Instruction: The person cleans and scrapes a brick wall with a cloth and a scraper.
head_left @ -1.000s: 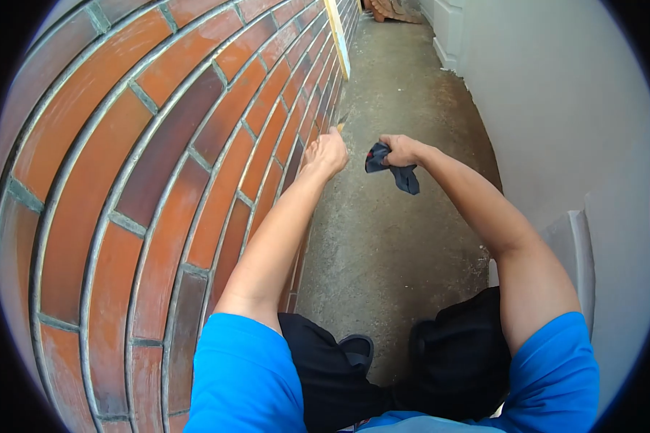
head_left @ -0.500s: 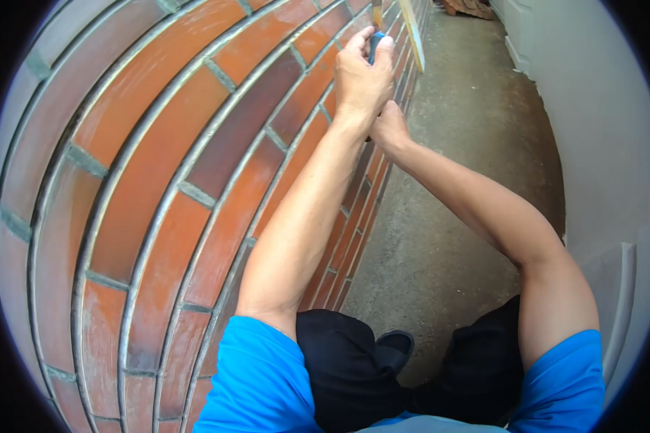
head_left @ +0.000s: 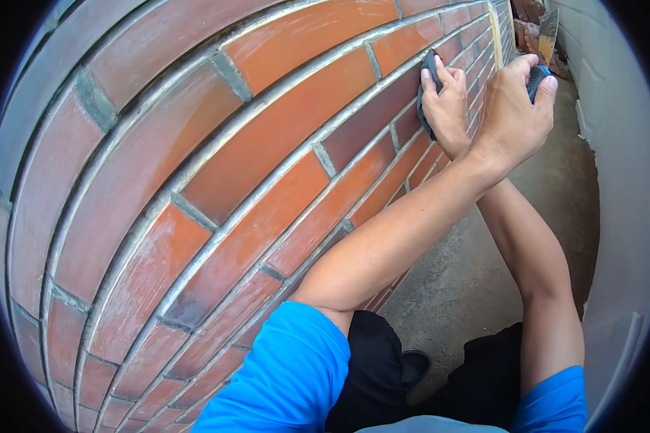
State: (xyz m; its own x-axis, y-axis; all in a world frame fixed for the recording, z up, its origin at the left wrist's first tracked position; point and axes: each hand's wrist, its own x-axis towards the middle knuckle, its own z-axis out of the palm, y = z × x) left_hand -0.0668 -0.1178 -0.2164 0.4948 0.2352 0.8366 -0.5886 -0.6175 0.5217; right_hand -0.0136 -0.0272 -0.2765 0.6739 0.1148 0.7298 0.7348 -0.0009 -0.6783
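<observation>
My left hand (head_left: 516,112) is closed round the blue-and-black handle of a putty knife (head_left: 548,36), its stained blade pointing up and away from the wall. Beyond it, my right hand (head_left: 448,108) presses a dark cloth (head_left: 427,90) against the brick wall (head_left: 274,209). The left forearm crosses over the right one near the wrists. Grey mortar joints run between the red and brown bricks, some of which carry whitish smears. Part of the cloth is hidden behind my right fingers.
A pale wooden strip (head_left: 495,36) stands against the wall farther along. Concrete floor (head_left: 455,274) forms a narrow passage, with a white wall (head_left: 617,195) close on the right. Reddish-brown rubble-like pieces (head_left: 529,35) lie at the far end.
My left hand has moved right, away from the bricks, with the putty knife. My right hand has come out from behind it and now holds the cloth on the wall. The view has shifted.
</observation>
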